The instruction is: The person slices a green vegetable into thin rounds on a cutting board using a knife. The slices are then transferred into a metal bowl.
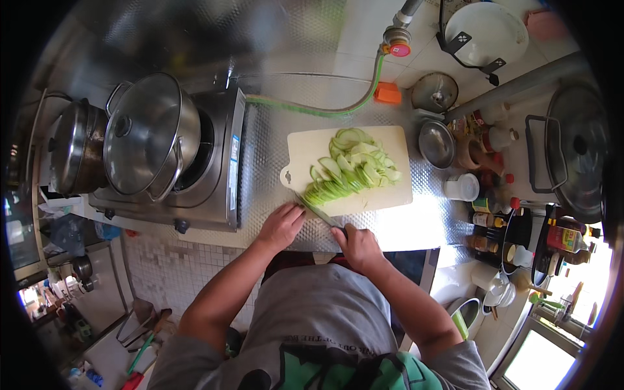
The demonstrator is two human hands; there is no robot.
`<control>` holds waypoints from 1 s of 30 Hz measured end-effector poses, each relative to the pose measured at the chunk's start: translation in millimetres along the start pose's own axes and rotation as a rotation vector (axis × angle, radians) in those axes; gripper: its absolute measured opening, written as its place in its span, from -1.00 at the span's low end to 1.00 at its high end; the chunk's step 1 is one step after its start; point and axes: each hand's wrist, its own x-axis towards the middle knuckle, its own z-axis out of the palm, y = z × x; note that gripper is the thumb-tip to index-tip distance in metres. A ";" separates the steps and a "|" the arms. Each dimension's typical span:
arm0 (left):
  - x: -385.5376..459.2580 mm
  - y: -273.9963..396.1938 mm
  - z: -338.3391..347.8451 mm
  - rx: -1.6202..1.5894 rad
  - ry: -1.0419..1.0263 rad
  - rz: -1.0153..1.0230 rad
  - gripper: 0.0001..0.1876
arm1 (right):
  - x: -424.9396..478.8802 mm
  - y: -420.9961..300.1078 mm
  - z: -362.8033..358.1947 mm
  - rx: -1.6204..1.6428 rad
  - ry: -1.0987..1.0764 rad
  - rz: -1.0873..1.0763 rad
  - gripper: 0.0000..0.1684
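A kitchen knife [318, 211] is held by its handle in my right hand [361, 247]. Its blade slants up and left across the near edge of a cream cutting board [385, 196]. Thin pale-green vegetable slices [351, 170], rimmed with green skin, spread over the board; those nearest the blade overlap in a row. My left hand [283, 227] is at the board's near left corner, with bent fingers close together beside the blade and the end of that row. Whether those fingers pinch a piece is hidden from above.
On the left, a gas stove [214, 204] carries a large lidded steel pot [146, 136]. A green-striped gas hose [321, 113] runs behind the board. To the right stand a metal bowl [437, 144], a white tub [463, 187] and several seasoning bottles [482, 219]. The counter's front edge [385, 249] is near my waist.
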 end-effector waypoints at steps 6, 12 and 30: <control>-9.6 5.6 0.6 -0.005 -0.006 -0.049 -0.74 | -11.0 -11.5 6.0 -0.037 -0.021 0.028 -0.39; -8.0 10.1 2.1 0.015 0.028 -0.069 -0.77 | -15.6 -6.4 8.7 -0.029 -0.029 -0.025 -0.36; 14.8 5.2 18.8 0.010 0.221 -0.356 -0.87 | -10.6 -16.3 -15.7 0.289 0.060 0.147 -0.38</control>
